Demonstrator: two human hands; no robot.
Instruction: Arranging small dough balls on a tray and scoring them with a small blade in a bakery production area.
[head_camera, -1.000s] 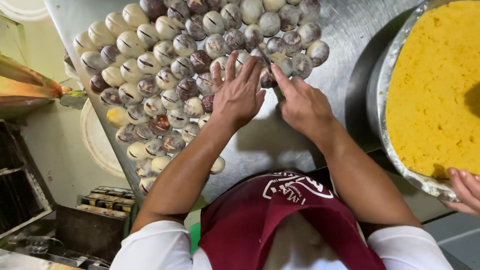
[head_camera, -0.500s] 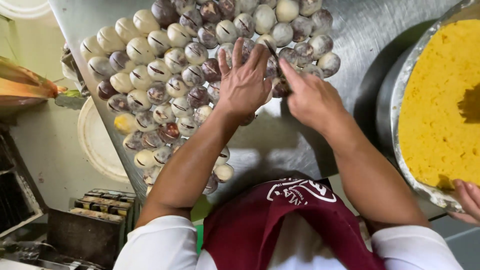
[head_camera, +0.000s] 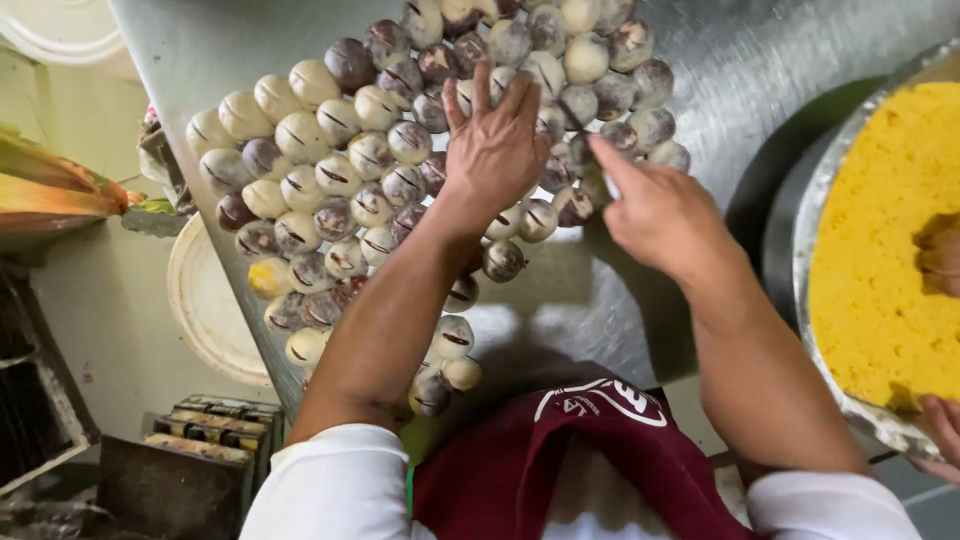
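A large cluster of round dough balls (head_camera: 330, 180), cream and purple-brown and most with a slit on top, covers a steel table (head_camera: 770, 60). My left hand (head_camera: 495, 150) lies flat on the balls in the middle of the cluster, fingers spread, holding nothing. My right hand (head_camera: 665, 215) sits at the cluster's right edge. Its fingers are pinched together and the forefinger points at a ball (head_camera: 572, 205). A small pale blade-like piece (head_camera: 612, 187) shows under its fingertips.
A big metal tray (head_camera: 812, 215) of yellow crumbly mix (head_camera: 880, 250) stands at the right. Another person's fingers (head_camera: 940, 430) hold its near rim, and a hand (head_camera: 940, 250) digs in the mix. A white round lid (head_camera: 205, 300) and dark crates (head_camera: 215, 420) lie below left.
My left hand stays pressed on the balls. My right hand has drawn a little to the right, off the balls, with its fingers still pinched.
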